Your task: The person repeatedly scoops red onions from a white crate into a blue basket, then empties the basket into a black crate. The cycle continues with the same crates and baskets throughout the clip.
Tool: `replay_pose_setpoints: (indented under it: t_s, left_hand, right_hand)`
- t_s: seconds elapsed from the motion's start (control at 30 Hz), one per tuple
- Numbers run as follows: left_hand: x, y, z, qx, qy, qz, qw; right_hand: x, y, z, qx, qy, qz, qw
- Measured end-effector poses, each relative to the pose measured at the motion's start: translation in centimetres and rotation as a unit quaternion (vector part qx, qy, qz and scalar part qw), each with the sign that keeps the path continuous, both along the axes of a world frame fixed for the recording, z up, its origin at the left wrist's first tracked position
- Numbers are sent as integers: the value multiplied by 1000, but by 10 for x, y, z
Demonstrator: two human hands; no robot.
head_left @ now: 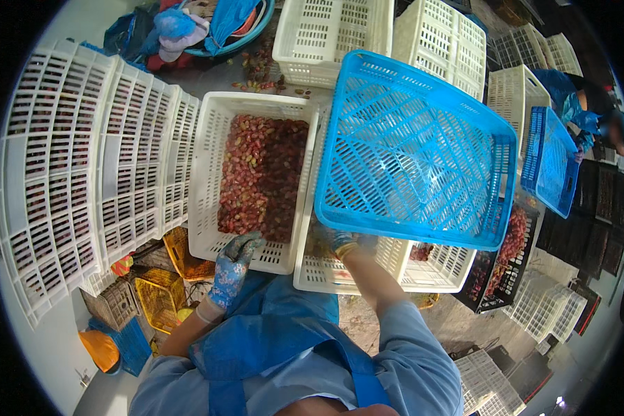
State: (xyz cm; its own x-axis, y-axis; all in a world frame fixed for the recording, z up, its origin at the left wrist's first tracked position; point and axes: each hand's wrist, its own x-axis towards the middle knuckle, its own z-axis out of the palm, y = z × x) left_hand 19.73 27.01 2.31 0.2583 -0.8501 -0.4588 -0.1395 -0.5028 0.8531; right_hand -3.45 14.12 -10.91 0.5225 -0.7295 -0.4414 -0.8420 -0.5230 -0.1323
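A white plastic crate (200, 182) stands before me, its floor largely covered with small red and yellowish oval fruits (244, 171). My left hand (236, 260), in a blue flowered glove, lies at its near wall with the fingers over the edge; I see nothing held in it. Right of it a blue perforated plastic basket (416, 151) sits tilted above more white crates (325, 278). My right hand (343, 242), gloved too, reaches below the near left corner of the basket and is mostly hidden. Whether it grips anything does not show.
Stacked white crates (104, 156) with fruit inside rise at the left. Other white crates (333, 31) stand beyond. A black crate of red fruit (525, 249) is at the right, and farther off a person (587, 109) holds a blue basket (556, 166). Yellow crates (158, 299) lie low at left.
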Motion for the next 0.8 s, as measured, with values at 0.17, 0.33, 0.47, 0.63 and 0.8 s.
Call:
replay_pose_setpoints:
  t_s: [0.17,0.33,0.47,0.63,0.8]
  left_hand:
    - [5,5,-5,16,18,12,1000]
    - [2,11,-17,16,52,32,998]
    - [-3,4,-15,28,70,36,997]
    - [-2,-1,-9,50,48,26,997]
    - [4,1,-11,14,50,30,998]
  right_hand:
    - [5,33,-104,92,-45,-95,990]
    - [-21,37,-147,159,-173,-189,954]
    - [0,35,-134,41,-143,-129,980]
    - [-16,16,-92,77,-128,-93,984]
    - [-69,16,-9,88,-243,-9,966]
